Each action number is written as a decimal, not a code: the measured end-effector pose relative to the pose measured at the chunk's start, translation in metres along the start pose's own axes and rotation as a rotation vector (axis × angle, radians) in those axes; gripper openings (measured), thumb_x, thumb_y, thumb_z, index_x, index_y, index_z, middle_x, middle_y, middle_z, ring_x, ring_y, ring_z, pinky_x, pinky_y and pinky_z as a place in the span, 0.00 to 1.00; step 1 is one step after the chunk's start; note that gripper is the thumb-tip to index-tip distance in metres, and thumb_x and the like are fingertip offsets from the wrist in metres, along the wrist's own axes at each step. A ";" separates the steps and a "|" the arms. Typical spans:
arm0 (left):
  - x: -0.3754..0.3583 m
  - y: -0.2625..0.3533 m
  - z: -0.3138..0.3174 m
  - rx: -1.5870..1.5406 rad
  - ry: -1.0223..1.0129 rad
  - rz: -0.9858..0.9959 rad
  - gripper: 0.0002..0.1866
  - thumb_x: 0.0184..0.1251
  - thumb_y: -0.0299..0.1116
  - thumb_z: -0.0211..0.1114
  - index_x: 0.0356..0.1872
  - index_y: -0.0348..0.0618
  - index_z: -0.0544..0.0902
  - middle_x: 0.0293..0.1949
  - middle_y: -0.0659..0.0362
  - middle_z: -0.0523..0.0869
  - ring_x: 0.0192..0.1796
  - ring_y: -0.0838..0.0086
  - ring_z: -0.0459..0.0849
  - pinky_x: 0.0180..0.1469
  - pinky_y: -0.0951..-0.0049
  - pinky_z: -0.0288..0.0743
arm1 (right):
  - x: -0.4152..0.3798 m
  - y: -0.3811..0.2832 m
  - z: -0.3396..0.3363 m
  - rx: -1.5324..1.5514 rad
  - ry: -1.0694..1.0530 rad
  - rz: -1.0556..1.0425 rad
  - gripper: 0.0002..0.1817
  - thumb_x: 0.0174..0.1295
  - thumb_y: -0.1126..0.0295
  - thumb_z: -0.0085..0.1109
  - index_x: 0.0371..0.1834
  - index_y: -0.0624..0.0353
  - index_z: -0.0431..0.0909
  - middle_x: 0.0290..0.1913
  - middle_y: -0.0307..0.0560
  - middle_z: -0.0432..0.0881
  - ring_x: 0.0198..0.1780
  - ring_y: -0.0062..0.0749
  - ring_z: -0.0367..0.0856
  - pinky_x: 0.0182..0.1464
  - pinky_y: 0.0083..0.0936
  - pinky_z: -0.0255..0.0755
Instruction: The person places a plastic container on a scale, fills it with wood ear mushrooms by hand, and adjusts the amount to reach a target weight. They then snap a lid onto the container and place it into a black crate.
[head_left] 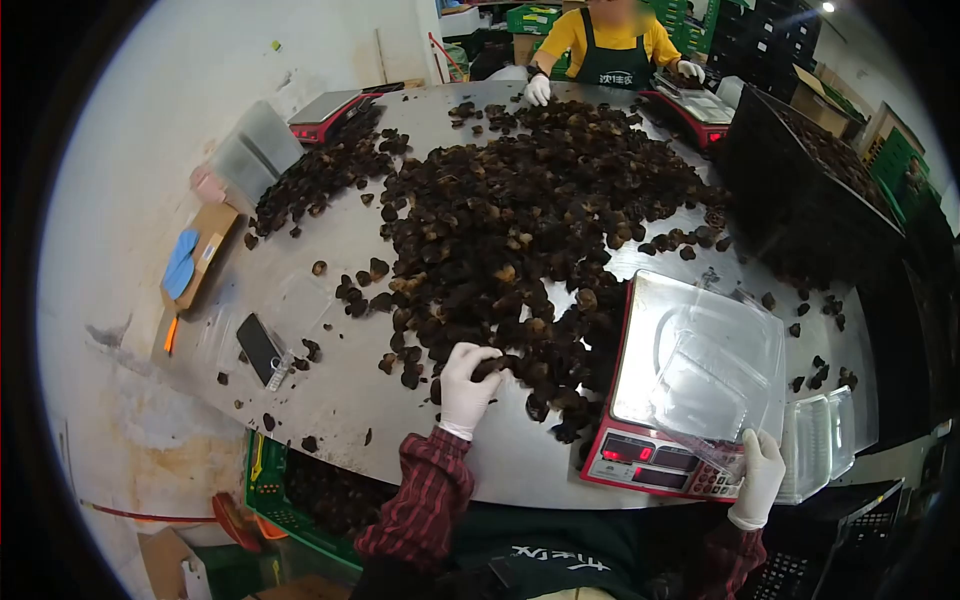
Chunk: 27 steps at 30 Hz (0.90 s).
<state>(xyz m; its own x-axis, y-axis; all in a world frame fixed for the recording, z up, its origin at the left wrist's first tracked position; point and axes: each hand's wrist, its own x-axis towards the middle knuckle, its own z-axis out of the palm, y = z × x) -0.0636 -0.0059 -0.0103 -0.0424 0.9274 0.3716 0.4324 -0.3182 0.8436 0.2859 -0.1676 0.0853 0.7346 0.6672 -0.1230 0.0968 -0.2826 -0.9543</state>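
My left hand (470, 388), in a white glove, is at the near edge of a big pile of dark brown, mushroom-like pieces (490, 220), its fingers closed on a dark piece. At the lower right, my gloved right hand (757, 475) pinches the corner of a clear plastic tray (705, 385). That tray rests over the steel plate of a red scale (650, 310) with a lit red display. Stacked clear containers (808, 445) stand just right of my right hand.
Across the metal table (340, 420), a person in a yellow shirt (610, 45) works beside another scale (690, 105). A phone (262, 350) and a cardboard box (205, 250) lie left. A black crate (800, 170) stands right; a green crate (265, 480) is below the near edge.
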 end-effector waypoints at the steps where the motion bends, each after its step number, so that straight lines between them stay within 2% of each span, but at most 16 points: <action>1: 0.007 0.016 -0.005 -0.052 -0.012 -0.020 0.14 0.46 0.17 0.64 0.37 0.42 0.84 0.36 0.58 0.77 0.39 0.69 0.81 0.43 0.75 0.75 | 0.001 0.001 0.001 0.019 -0.001 0.000 0.12 0.64 0.69 0.59 0.43 0.69 0.79 0.22 0.34 0.73 0.16 0.11 0.63 0.18 0.12 0.55; 2: 0.023 0.061 -0.004 -0.085 -0.068 0.118 0.15 0.46 0.17 0.64 0.38 0.42 0.84 0.36 0.58 0.77 0.39 0.70 0.81 0.43 0.75 0.75 | 0.001 0.000 0.003 0.022 0.000 0.000 0.12 0.64 0.69 0.59 0.43 0.69 0.79 0.22 0.34 0.73 0.16 0.11 0.63 0.18 0.12 0.55; 3: 0.029 0.088 0.001 -0.146 -0.159 0.144 0.17 0.44 0.14 0.62 0.38 0.41 0.84 0.38 0.59 0.78 0.40 0.73 0.80 0.43 0.77 0.76 | 0.000 -0.001 0.009 0.021 -0.021 -0.019 0.12 0.65 0.68 0.58 0.42 0.68 0.79 0.21 0.33 0.73 0.15 0.11 0.62 0.16 0.13 0.54; 4: 0.032 0.110 0.008 -0.133 -0.212 0.265 0.18 0.44 0.14 0.63 0.38 0.44 0.84 0.39 0.58 0.78 0.39 0.70 0.81 0.43 0.75 0.76 | -0.001 -0.003 0.014 0.023 -0.043 -0.040 0.12 0.65 0.67 0.58 0.42 0.67 0.79 0.21 0.33 0.72 0.13 0.11 0.60 0.15 0.13 0.53; 6: 0.035 0.143 0.033 -0.082 -0.380 0.515 0.19 0.41 0.21 0.69 0.39 0.48 0.85 0.41 0.56 0.79 0.45 0.63 0.79 0.45 0.72 0.76 | -0.003 -0.008 0.022 0.030 -0.071 -0.018 0.12 0.65 0.68 0.58 0.43 0.68 0.79 0.22 0.35 0.74 0.14 0.11 0.63 0.15 0.12 0.55; 8: 0.031 0.166 0.064 -0.007 -0.583 0.683 0.17 0.44 0.26 0.68 0.40 0.49 0.82 0.43 0.58 0.79 0.48 0.62 0.78 0.47 0.68 0.76 | -0.003 -0.013 0.028 0.030 -0.118 0.001 0.13 0.65 0.69 0.58 0.45 0.69 0.78 0.24 0.38 0.77 0.15 0.12 0.66 0.15 0.13 0.57; 9: 0.026 0.167 0.085 0.124 -0.726 0.728 0.18 0.46 0.31 0.70 0.42 0.49 0.80 0.46 0.56 0.78 0.49 0.61 0.78 0.47 0.65 0.76 | -0.003 -0.016 0.032 0.033 -0.115 -0.003 0.13 0.65 0.69 0.58 0.45 0.69 0.78 0.24 0.38 0.77 0.15 0.12 0.66 0.15 0.13 0.57; 11: 0.022 0.174 0.101 0.230 -0.839 0.717 0.23 0.48 0.38 0.71 0.50 0.52 0.79 0.56 0.54 0.75 0.52 0.56 0.77 0.52 0.61 0.74 | -0.002 -0.022 0.034 0.028 -0.124 -0.026 0.13 0.65 0.69 0.58 0.44 0.69 0.78 0.24 0.38 0.77 0.15 0.12 0.66 0.15 0.13 0.56; 15: 0.031 0.187 0.088 0.053 -0.630 0.802 0.32 0.50 0.44 0.72 0.60 0.53 0.76 0.65 0.49 0.69 0.60 0.48 0.73 0.61 0.57 0.67 | 0.006 -0.021 0.030 -0.003 -0.156 -0.022 0.12 0.66 0.69 0.56 0.44 0.68 0.79 0.23 0.37 0.78 0.15 0.11 0.66 0.15 0.13 0.56; 17: 0.047 0.183 0.067 -0.080 -0.625 0.645 0.29 0.50 0.46 0.71 0.56 0.49 0.79 0.61 0.49 0.74 0.61 0.50 0.72 0.62 0.56 0.65 | 0.010 -0.013 0.028 -0.037 -0.147 -0.036 0.13 0.66 0.67 0.56 0.44 0.68 0.79 0.22 0.36 0.77 0.15 0.11 0.66 0.16 0.13 0.57; 19: 0.058 0.149 0.058 -0.051 -0.493 0.484 0.28 0.51 0.47 0.70 0.53 0.46 0.81 0.57 0.48 0.77 0.62 0.53 0.71 0.64 0.57 0.63 | 0.008 -0.013 0.027 -0.032 -0.122 0.003 0.15 0.67 0.64 0.57 0.44 0.68 0.79 0.21 0.35 0.76 0.15 0.12 0.67 0.17 0.13 0.57; 21: 0.058 0.092 0.053 0.324 -0.332 0.458 0.30 0.52 0.49 0.69 0.58 0.53 0.79 0.61 0.49 0.75 0.63 0.51 0.70 0.66 0.51 0.58 | 0.002 -0.017 0.027 0.012 -0.099 -0.019 0.17 0.67 0.62 0.59 0.44 0.67 0.79 0.22 0.35 0.74 0.17 0.13 0.67 0.19 0.14 0.60; 23: 0.043 0.056 0.049 0.709 -0.403 0.405 0.32 0.53 0.53 0.68 0.62 0.64 0.75 0.64 0.51 0.71 0.65 0.50 0.66 0.66 0.43 0.54 | 0.006 -0.007 0.022 -0.012 -0.105 -0.036 0.16 0.67 0.65 0.58 0.50 0.67 0.76 0.25 0.38 0.77 0.18 0.13 0.68 0.19 0.13 0.61; 25: 0.027 0.034 0.051 0.739 -0.561 0.470 0.33 0.54 0.56 0.66 0.64 0.71 0.72 0.66 0.53 0.69 0.67 0.50 0.64 0.65 0.39 0.51 | 0.005 -0.006 0.022 -0.010 -0.080 -0.049 0.16 0.67 0.65 0.58 0.49 0.67 0.76 0.24 0.38 0.77 0.18 0.13 0.68 0.20 0.13 0.61; 26: 0.023 0.027 0.053 0.671 -0.517 0.516 0.31 0.53 0.55 0.67 0.62 0.68 0.75 0.61 0.56 0.73 0.64 0.54 0.67 0.64 0.44 0.55 | 0.004 -0.009 0.023 -0.022 -0.073 -0.051 0.16 0.67 0.65 0.58 0.48 0.68 0.77 0.26 0.37 0.77 0.19 0.13 0.69 0.20 0.13 0.62; 27: 0.021 0.019 0.056 0.647 -0.457 0.507 0.27 0.53 0.50 0.69 0.56 0.60 0.79 0.53 0.59 0.78 0.55 0.59 0.72 0.58 0.53 0.64 | 0.003 -0.010 0.023 -0.035 -0.066 -0.053 0.16 0.66 0.64 0.59 0.46 0.68 0.78 0.28 0.37 0.78 0.20 0.12 0.69 0.21 0.13 0.63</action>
<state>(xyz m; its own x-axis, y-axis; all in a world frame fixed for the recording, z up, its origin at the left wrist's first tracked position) -0.0061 0.0184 -0.0080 0.5864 0.7390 0.3318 0.7247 -0.6616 0.1928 0.2719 -0.1466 0.0881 0.6825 0.7252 -0.0914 0.1586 -0.2690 -0.9500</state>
